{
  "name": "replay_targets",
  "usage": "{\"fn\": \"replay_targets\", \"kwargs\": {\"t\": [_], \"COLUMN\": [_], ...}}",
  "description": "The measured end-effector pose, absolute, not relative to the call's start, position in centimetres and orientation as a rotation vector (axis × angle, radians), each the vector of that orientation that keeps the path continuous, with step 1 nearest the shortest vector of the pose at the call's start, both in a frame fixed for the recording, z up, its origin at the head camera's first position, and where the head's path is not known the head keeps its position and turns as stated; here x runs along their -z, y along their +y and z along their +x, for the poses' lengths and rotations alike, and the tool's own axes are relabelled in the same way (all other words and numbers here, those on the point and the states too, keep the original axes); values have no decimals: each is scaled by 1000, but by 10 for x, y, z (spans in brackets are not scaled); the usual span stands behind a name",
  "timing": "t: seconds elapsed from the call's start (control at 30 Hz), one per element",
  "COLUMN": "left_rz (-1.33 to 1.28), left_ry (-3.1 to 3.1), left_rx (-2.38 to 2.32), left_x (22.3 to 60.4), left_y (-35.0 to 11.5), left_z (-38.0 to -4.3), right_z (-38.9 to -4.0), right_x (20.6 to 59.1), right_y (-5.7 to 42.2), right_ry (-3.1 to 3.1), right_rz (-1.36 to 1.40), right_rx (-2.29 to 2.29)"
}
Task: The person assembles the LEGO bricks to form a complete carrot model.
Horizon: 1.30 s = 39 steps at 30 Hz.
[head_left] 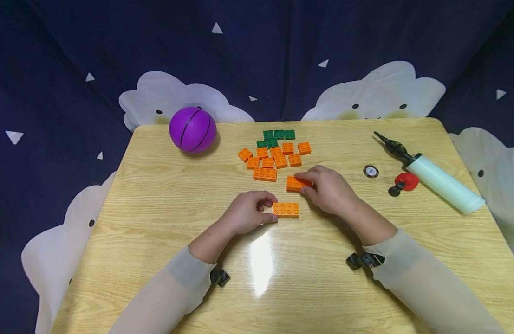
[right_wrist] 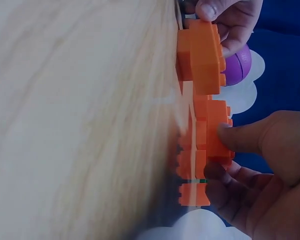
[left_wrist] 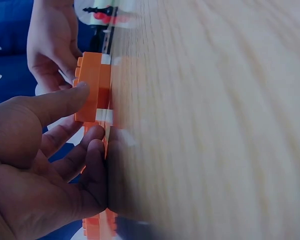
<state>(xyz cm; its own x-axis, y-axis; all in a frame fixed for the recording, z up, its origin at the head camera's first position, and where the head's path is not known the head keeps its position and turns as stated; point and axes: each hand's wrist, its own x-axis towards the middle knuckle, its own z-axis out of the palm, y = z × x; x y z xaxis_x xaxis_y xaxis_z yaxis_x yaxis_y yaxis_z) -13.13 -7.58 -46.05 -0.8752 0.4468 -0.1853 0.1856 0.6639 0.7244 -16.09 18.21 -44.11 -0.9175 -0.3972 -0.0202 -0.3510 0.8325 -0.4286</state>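
Near, at lower centre of frame, we note the left hand (head_left: 251, 212) pinching the left end of an orange brick (head_left: 286, 210), which seems to sit on a narrower block (right_wrist: 184, 55). Slightly farther, right of centre, the right hand (head_left: 329, 190) grips a second brick (head_left: 296, 183), apart from the first. Beyond, mid-frame on the surface (head_left: 156, 195), lie loose orange blocks (head_left: 264, 174), then green blocks (head_left: 271, 143). We judge progress early: one pair apparently stacked, the second brick unjoined, the loose blocks unused.

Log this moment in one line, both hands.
left hand: pinches nearest orange brick, left end | right hand: grips another orange brick just beyond | purple ball: untouched, back left
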Motion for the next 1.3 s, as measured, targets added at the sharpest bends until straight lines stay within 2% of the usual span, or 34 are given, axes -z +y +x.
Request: {"fn": "replay_targets", "kwargs": {"t": [0.63,1.3], "left_rz": [491,489], "left_ry": [2541,2545], "left_rx": [-1032,-1031], "left_x": [460,461], "left_y": [-75,-74], "left_z": [-132,-131], "right_z": [-128,-109], "right_x": [432,432], "right_y": [189,186], "right_ry": [2856,2846], "right_rz": [-734,-807], "right_rx": [804,747]}}
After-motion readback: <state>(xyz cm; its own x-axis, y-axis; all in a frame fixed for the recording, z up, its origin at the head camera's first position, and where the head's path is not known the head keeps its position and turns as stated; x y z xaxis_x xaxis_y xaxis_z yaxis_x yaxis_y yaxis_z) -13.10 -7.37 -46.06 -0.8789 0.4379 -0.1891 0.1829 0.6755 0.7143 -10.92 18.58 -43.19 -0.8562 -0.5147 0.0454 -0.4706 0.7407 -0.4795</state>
